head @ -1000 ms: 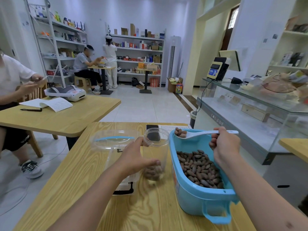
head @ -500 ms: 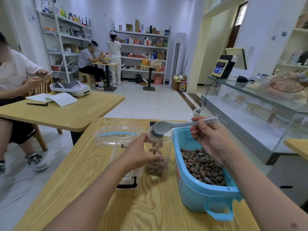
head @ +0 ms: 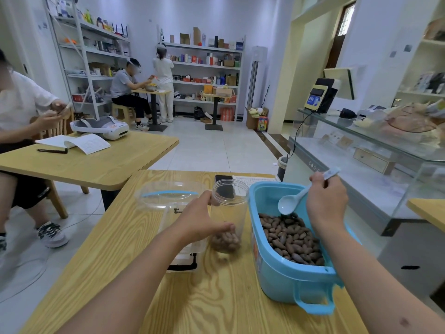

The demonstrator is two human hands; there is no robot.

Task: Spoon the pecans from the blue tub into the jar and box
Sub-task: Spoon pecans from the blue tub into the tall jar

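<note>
A blue tub (head: 279,273) holding brown pecans (head: 291,239) stands on the right of the wooden table. My right hand (head: 326,201) grips a white plastic spoon (head: 289,203); its empty bowl hangs just above the pecans at the tub's far end. To the tub's left stands a clear jar (head: 230,208), upright, with a shallow layer of pecans at the bottom. My left hand (head: 202,219) is wrapped round the jar's left side. A clear plastic box (head: 168,201) with a blue-trimmed lid sits left of the jar, partly hidden by my left arm.
A black phone (head: 224,178) and a sheet of paper lie at the table's far edge behind the jar. A second wooden table (head: 96,165) with a person seated stands to the left. A glass counter (head: 361,150) runs along the right.
The spoon tipped its pecans into the jar, then swung right and down into the tub, empty. My left hand stayed on the jar.
</note>
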